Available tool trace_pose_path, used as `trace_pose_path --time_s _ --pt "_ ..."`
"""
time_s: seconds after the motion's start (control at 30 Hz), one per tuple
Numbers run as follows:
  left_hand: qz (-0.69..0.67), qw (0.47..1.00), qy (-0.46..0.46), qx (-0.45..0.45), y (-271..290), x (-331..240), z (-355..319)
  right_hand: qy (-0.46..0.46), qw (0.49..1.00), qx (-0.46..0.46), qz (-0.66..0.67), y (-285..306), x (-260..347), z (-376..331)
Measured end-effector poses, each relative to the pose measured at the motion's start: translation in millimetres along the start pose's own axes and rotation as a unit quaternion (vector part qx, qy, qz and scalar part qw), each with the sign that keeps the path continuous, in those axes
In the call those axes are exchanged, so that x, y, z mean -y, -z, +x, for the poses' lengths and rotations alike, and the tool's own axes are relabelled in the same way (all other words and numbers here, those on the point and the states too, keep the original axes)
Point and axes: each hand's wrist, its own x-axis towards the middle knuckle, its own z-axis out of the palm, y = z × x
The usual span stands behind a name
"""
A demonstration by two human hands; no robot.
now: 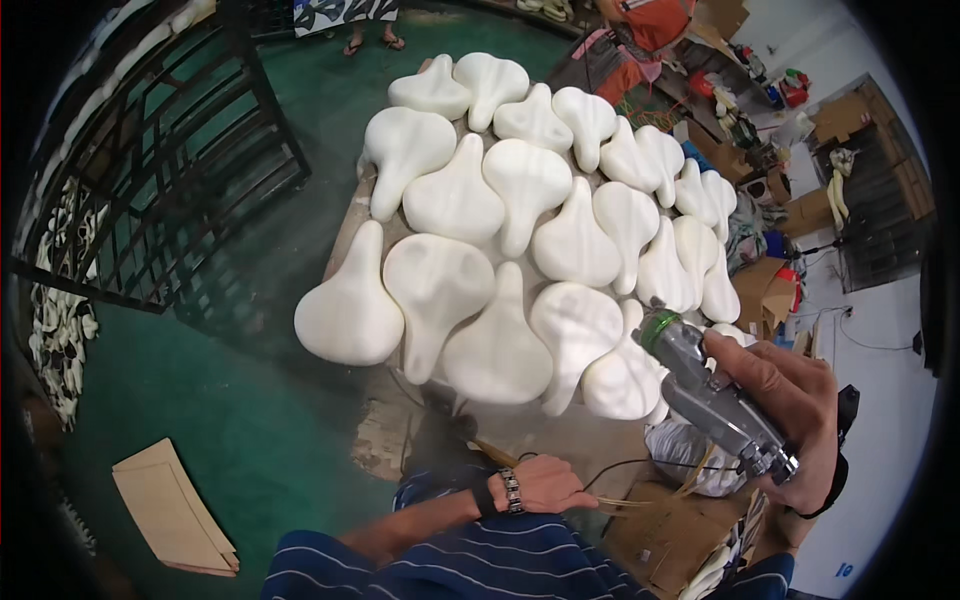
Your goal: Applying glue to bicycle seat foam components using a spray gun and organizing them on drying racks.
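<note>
White foam bicycle saddles [468,200], several of them, lie in tight rows on a table, their noses pointing alternately toward and away from me. My right hand [790,400] is wrapped round a grey spray gun [715,395] with a green ring near its nozzle. The nozzle points left over the nearest right-hand saddles [625,375], apart from or just above them; I cannot tell which. Close to my body, my left hand [548,485] is closed round a thin yellowish hose [625,502] that runs toward the gun. A watch [512,490] circles the left wrist.
A black metal gate [190,190] stands at the left. Flat cardboard [175,510] lies on the green floor. Below the gun are a cardboard box [655,535] and a plastic bag [690,455]. Another person's feet [375,43] show at the far side, and cluttered shelving lines the right.
</note>
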Motion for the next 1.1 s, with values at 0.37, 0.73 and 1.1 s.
trace_pose_path --time_s 0.37,0.73,1.1 --pt "0.009 1.0 0.024 0.002 -28 6 -48 -0.022 0.999 -0.034 0.02 -12 22 -2" --pt "-0.011 0.997 -0.048 0.064 40 30 -78 -0.085 0.996 -0.035 -0.014 -36 81 38" --pt "-0.019 0.991 -0.08 0.103 64 37 -83 -0.133 0.986 -0.018 -0.104 -37 103 51"
